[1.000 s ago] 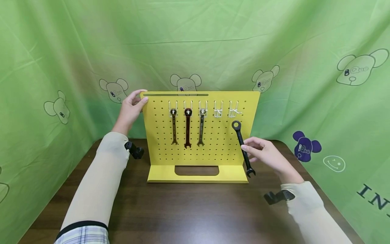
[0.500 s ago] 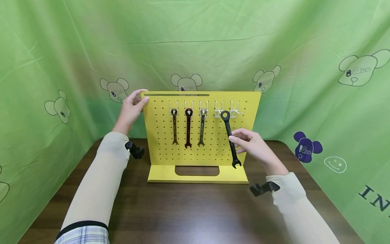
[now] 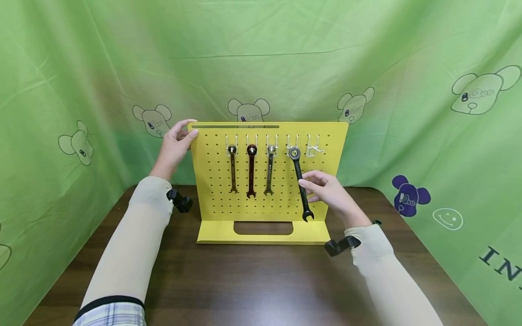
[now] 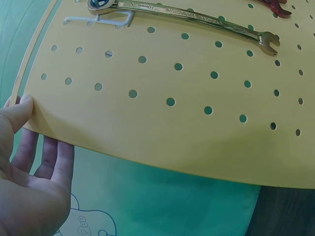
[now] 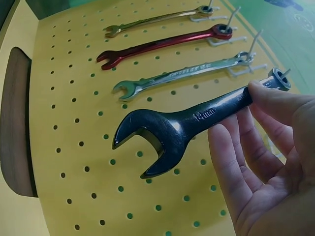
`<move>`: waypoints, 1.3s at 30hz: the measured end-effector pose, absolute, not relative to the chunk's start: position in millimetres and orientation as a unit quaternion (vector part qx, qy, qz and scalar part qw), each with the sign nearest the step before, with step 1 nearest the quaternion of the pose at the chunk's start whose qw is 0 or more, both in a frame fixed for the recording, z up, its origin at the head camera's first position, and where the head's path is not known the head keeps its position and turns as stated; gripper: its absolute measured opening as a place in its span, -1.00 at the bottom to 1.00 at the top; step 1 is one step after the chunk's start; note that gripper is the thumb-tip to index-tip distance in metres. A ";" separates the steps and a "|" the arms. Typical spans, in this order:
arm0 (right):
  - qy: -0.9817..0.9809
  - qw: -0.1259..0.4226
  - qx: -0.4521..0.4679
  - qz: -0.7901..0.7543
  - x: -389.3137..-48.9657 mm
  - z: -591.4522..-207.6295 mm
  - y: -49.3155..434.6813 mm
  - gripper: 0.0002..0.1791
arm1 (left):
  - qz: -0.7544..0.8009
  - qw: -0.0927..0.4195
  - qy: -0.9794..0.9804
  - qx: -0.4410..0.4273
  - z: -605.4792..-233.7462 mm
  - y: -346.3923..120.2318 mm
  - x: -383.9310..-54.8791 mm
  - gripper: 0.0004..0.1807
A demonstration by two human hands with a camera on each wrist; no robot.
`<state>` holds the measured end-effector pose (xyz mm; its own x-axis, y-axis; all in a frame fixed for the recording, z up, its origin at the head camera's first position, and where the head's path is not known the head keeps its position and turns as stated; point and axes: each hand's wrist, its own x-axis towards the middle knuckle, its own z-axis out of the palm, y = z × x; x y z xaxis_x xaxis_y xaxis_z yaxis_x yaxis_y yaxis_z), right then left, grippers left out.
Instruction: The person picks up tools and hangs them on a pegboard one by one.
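Observation:
My left hand (image 3: 173, 149) grips the top left corner of a yellow pegboard (image 3: 339, 130), thumb in front and fingers behind. My right hand (image 3: 329, 194) pinches a black combination wrench (image 5: 162, 129), marked 14mm, around the middle of its shaft. Its ring end is at the fourth wire hook, whose tip shows through the ring in the right wrist view. The open end hangs lower, tilted to the right and out from the board. To its left hang a gold wrench (image 3: 233, 171), a red wrench (image 3: 251, 174) and a silver wrench (image 3: 270, 172).
A bare white hook (image 3: 313, 150) sticks out at the right end of the row. The pegboard's foot (image 3: 216, 235) stands on a dark wooden table (image 3: 244, 280). Green printed curtains (image 3: 285, 59) enclose the back and sides.
My right hand has carried the black wrench left and up, from beside the board's right edge to the fourth hook, with the ring now over the hook. The left hand stays put.

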<state>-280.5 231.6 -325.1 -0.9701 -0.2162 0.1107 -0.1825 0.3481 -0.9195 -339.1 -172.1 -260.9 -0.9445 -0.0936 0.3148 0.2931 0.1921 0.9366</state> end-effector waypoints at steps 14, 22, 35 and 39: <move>0.797 0.041 -0.115 -0.592 -302.7 -340.2 220.1 -0.44 | -0.628 0.157 -0.759 -0.072 -260.8 -172.6 -339.1 -0.53; 0.799 0.057 -0.104 -0.589 -309.9 -341.2 216.7 -0.33 | -0.627 0.154 -0.760 -0.073 -261.5 -173.3 -338.8 -0.53; 0.806 0.054 -0.119 -0.578 -303.6 -337.4 222.2 -0.34 | -0.629 0.153 -0.759 -0.070 -261.4 -172.8 -338.9 -0.53; 0.812 0.049 -0.131 -0.567 -297.7 -334.2 224.0 -0.35 | -0.630 0.153 -0.758 -0.070 -261.8 -173.1 -338.8 -0.54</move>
